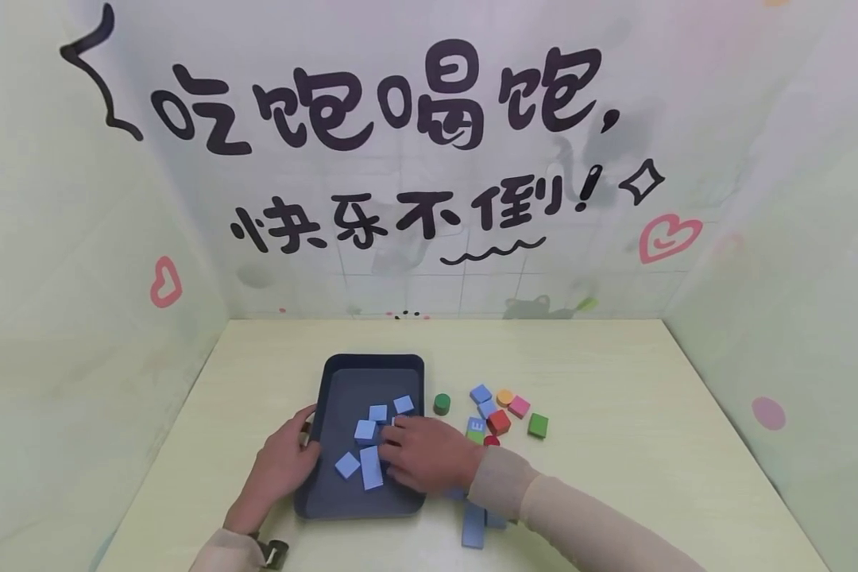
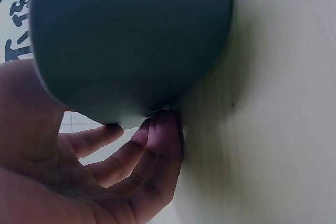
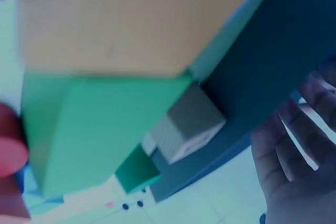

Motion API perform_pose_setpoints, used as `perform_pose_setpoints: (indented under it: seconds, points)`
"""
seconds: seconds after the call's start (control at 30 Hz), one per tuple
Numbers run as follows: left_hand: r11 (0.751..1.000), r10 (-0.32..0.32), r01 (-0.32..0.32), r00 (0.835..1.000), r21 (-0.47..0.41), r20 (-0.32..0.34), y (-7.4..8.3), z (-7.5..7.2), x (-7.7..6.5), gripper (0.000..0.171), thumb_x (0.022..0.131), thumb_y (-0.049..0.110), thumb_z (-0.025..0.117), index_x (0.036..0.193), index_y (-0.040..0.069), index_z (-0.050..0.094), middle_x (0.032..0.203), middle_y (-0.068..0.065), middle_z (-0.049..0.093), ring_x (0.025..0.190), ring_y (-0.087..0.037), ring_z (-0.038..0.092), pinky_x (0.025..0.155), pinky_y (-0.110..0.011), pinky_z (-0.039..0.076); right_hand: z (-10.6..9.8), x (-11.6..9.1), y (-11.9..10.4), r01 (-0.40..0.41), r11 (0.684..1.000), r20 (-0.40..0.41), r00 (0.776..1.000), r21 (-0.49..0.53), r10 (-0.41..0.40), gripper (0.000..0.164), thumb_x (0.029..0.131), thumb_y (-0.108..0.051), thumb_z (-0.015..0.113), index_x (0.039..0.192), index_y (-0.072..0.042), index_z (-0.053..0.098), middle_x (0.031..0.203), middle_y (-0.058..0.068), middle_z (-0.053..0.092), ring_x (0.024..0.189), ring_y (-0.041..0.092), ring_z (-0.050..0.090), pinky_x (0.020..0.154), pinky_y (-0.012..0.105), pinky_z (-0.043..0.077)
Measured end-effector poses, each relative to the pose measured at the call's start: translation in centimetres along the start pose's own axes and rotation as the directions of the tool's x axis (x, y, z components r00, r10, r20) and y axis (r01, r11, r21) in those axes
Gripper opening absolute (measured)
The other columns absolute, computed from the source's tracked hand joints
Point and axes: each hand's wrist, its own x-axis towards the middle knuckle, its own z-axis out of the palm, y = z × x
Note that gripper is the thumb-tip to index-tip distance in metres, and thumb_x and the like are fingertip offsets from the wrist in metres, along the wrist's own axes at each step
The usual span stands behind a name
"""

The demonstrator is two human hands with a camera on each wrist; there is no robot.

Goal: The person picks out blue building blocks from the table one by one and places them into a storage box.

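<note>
A dark rectangular tray [image 1: 375, 508] lies on the table, with several blue blocks [image 1: 365, 431] loose inside it, one of them a longer blue block [image 1: 372, 468]. My left hand [image 1: 280, 459] grips the tray's left side; in the left wrist view its bent fingers [image 2: 165, 135] press against the outer wall. Over the right rim reaches my right hand [image 1: 429, 453], its fingertips down among the blue blocks. Whether they pinch one is hidden. In the right wrist view the right hand's fingers [image 3: 275, 145] look slightly bent and spread beside the tray wall [image 3: 262, 61].
Right of the tray lie a green cylinder [image 1: 442, 404], a red block [image 1: 498, 422], a pink block [image 1: 519, 407], a yellow round piece [image 1: 504, 397] and a green block [image 1: 538, 426]. Long blue blocks [image 1: 473, 526] lie near the right forearm. A printed wall covering [image 1: 429, 294] stands behind the table.
</note>
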Motion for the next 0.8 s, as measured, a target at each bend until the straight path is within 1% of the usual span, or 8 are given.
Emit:
perform_pose_setpoints:
  seconds: [0.07, 0.2, 0.37, 0.53, 0.6, 0.67, 0.8]
  points:
    - [1.000, -0.001, 0.001, 1.000, 0.000, 0.000, -0.1, 0.0, 0.0, 0.060, 0.090, 0.009, 0.054, 0.148, 0.005, 0.040, 0.121, -0.018, 0.061, 0.074, -0.017, 0.053, 0.059, -0.033, 0.043, -0.4, -0.3, 0.5, -0.015, 1.000, -0.047, 0.999, -0.004, 0.015, 0.029, 0.101, -0.044, 0.051, 0.120, -0.026, 0.062, 0.119, -0.008, 0.059, 0.098, 0.010, 0.048, 0.089, 0.021, 0.040]
    - [1.000, -0.001, 0.001, 1.000, 0.001, 0.000, -0.2, 0.0, 0.0, 0.060, 0.090, 0.010, 0.054, 0.148, 0.005, 0.040, 0.121, -0.018, 0.061, 0.074, -0.017, 0.053, 0.060, -0.034, 0.043, -1.2, -1.2, 1.9, -0.082, 0.996, -0.113, 0.990, -0.016, 0.080, 0.026, 0.101, -0.041, 0.053, 0.117, -0.023, 0.063, 0.113, -0.006, 0.059, 0.097, 0.011, 0.047, 0.087, 0.022, 0.041]
    - [1.000, -0.001, 0.001, 1.000, 0.005, -0.002, -0.2, 0.0, 0.1, 0.060, 0.090, 0.010, 0.054, 0.148, 0.004, 0.040, 0.121, -0.018, 0.061, 0.074, -0.017, 0.053, 0.059, -0.033, 0.043, -1.5, -2.2, 3.9, -0.169, 0.986, -0.149, 0.975, -0.008, 0.165, 0.022, 0.100, -0.037, 0.055, 0.112, -0.021, 0.064, 0.107, -0.005, 0.058, 0.092, 0.011, 0.047, 0.082, 0.022, 0.042]
    - [1.000, 0.006, -0.006, 1.000, -0.002, 0.000, -0.3, -0.1, 0.0, 0.060, 0.090, 0.009, 0.054, 0.148, 0.004, 0.040, 0.121, -0.019, 0.061, 0.074, -0.017, 0.053, 0.059, -0.033, 0.042, -0.6, -3.2, 6.0, -0.237, 0.971, -0.183, 0.956, -0.015, 0.230, 0.017, 0.098, -0.033, 0.056, 0.106, -0.020, 0.064, 0.099, -0.005, 0.057, 0.084, 0.011, 0.044, 0.074, 0.022, 0.041]
    - [1.000, 0.006, -0.006, 1.000, -0.005, -0.002, -0.3, -0.1, 0.0, 0.060, 0.090, 0.009, 0.054, 0.148, 0.004, 0.040, 0.121, -0.019, 0.061, 0.074, -0.017, 0.053, 0.059, -0.034, 0.042, 0.0, -3.6, 6.8, -0.263, 0.965, -0.192, 0.948, -0.019, 0.255, 0.016, 0.097, -0.032, 0.057, 0.104, -0.020, 0.064, 0.096, -0.005, 0.056, 0.081, 0.012, 0.043, 0.072, 0.022, 0.041]
    - [1.000, 0.006, -0.006, 1.000, -0.006, -0.002, -0.3, 0.0, 0.1, 0.059, 0.090, 0.009, 0.054, 0.148, 0.005, 0.040, 0.121, -0.019, 0.061, 0.074, -0.017, 0.053, 0.059, -0.033, 0.042, 0.5, -4.1, 7.4, -0.293, 0.956, -0.182, 0.940, -0.006, 0.287, 0.016, 0.097, -0.032, 0.059, 0.104, -0.019, 0.064, 0.095, -0.005, 0.056, 0.081, 0.012, 0.043, 0.073, 0.023, 0.042]
    - [1.000, 0.004, -0.005, 1.000, -0.005, -0.002, -0.4, 0.1, 0.2, 0.060, 0.090, 0.011, 0.054, 0.148, 0.006, 0.040, 0.121, -0.018, 0.061, 0.074, -0.017, 0.052, 0.059, -0.033, 0.042, 1.4, -4.9, 8.5, -0.374, 0.926, -0.120, 0.918, 0.051, 0.377, 0.017, 0.097, -0.033, 0.059, 0.106, -0.019, 0.063, 0.096, -0.005, 0.056, 0.082, 0.012, 0.044, 0.074, 0.024, 0.044]
